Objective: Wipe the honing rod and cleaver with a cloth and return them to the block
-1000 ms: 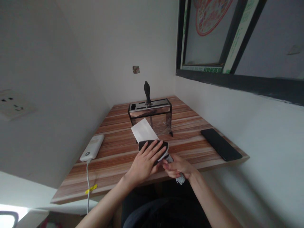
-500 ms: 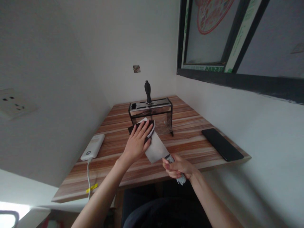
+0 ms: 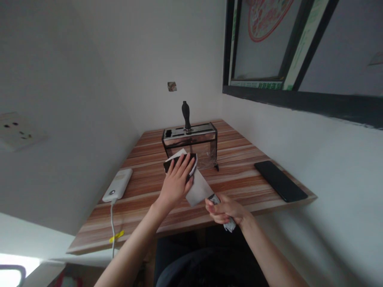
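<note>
My right hand (image 3: 223, 209) is closed around the wrapped handle (image 3: 229, 225) of a cleaver, close to the table's front edge. The cleaver's broad pale blade (image 3: 200, 189) points away from me to the upper left, over the table. On the blade lies a folded black cloth (image 3: 169, 164) with a white edge. My left hand (image 3: 176, 181) rests flat on this cloth, fingers stretched out and slightly apart, and covers part of the blade. Just behind the blade's far end stands a knife block (image 3: 191, 135) with clear sides and a dark-handled tool (image 3: 186, 113) upright in it.
The wood-grain table (image 3: 239, 147) fits between two walls. A white power bank (image 3: 118, 184) with a cable (image 3: 112, 223) lies at the left, a black phone (image 3: 279, 181) at the right. Yellow tape (image 3: 116, 236) marks the front left edge.
My left hand and the black cloth have slid a little to the right along the blade. My right hand and the cleaver are almost where they were.
</note>
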